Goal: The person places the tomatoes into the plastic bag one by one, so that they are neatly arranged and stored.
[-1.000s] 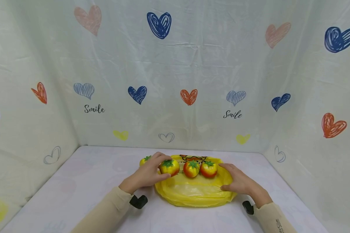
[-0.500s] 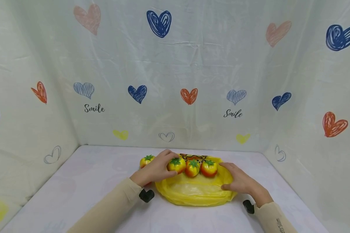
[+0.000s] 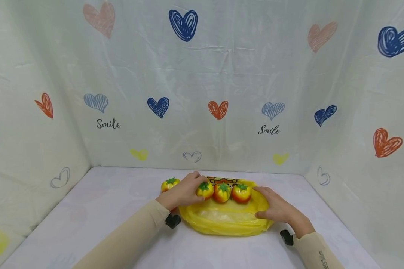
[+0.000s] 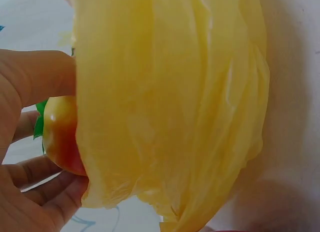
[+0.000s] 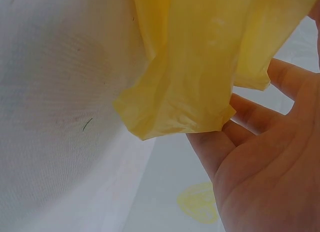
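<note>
A yellow plastic bag (image 3: 227, 220) lies mid-table with bare white tabletop (image 3: 97, 220) all around, heart-printed curtain walls (image 3: 222, 74) enclosing three sides. The left hand (image 3: 181, 193) grasps a red-yellow toy tomato (image 3: 205, 189) at the bag's far left edge; the right hand (image 3: 277, 210) rests relaxed on its right edge.

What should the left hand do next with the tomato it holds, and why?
Probably release it: the left hand grips the tomato already sitting on the yellow bag in line with two others, while the right hand rests on the bag.
</note>
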